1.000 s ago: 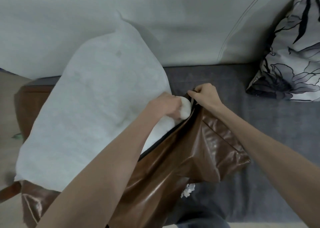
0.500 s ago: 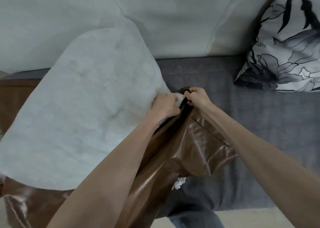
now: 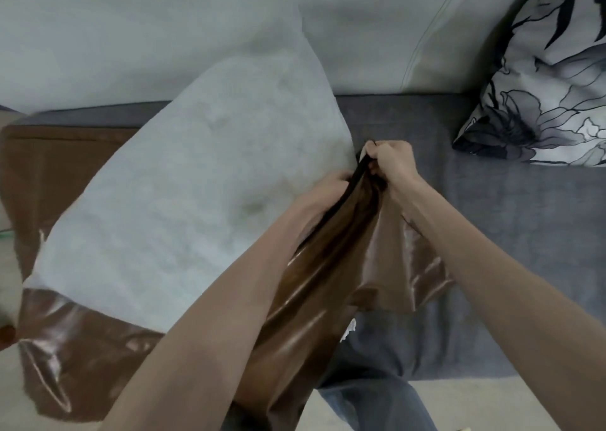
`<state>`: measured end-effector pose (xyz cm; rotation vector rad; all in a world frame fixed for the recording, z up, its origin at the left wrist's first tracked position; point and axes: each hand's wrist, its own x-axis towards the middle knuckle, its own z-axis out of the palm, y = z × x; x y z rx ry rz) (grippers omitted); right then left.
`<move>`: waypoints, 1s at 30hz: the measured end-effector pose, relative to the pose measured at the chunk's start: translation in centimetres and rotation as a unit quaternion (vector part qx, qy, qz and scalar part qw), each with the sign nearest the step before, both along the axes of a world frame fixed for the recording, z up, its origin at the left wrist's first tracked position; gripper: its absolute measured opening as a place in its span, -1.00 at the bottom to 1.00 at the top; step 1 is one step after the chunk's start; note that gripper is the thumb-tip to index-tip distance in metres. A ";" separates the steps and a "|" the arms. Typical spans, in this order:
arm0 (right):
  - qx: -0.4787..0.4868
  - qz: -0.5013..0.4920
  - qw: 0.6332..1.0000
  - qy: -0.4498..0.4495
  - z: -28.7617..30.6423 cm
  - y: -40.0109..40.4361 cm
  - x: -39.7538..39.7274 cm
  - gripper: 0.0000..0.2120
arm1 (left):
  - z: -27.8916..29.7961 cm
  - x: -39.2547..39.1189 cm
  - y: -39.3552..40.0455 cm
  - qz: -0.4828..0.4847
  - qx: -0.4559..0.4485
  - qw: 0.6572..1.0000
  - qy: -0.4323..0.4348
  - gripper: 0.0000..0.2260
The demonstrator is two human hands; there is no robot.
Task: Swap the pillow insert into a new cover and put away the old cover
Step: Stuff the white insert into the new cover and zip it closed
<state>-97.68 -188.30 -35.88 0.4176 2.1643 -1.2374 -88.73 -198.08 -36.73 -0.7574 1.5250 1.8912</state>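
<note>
Both hands meet at the far corner of the brown cover [image 3: 344, 266]. The right hand [image 3: 390, 165] is clenched around the cover's dark open edge, fingers curled tight over it. The left hand [image 3: 323, 198] is pushed in at the opening against the white pillow insert [image 3: 183, 194]; its fingers are hidden by the cover's edge, so I cannot tell whether they grasp anything. The insert sticks out to the left and far side, with only its near end and right corner inside the shiny cover. All of it lies over a grey sofa seat [image 3: 508, 234]. Another brown cushion [image 3: 49, 168] sits at the left behind the insert. A black-and-white flowered pillow [image 3: 551, 96] leans at the far right against the pale backrest [image 3: 164, 30].
</note>
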 end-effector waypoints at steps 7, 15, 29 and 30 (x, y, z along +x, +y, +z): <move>0.117 0.076 0.989 0.040 1.7 0.3 1.8 -0.80 | 3.4 12.5 -8.2 -0.205 -0.106 0.973 0.011 -0.70; 0.037 0.602 0.767 0.218 6.3 -9.6 14.5 -0.78 | 1.5 25.4 -13.0 -0.222 -0.138 0.965 -0.003 -0.74; 0.149 0.767 0.596 0.184 6.5 -20.3 23.6 -0.80 | -0.2 38.3 -18.6 -0.053 -0.208 0.976 -0.042 -0.79; 0.128 0.764 0.590 0.226 6.4 -22.4 24.1 -0.79 | -0.5 38.8 -18.7 -0.054 -0.210 0.976 -0.035 -0.80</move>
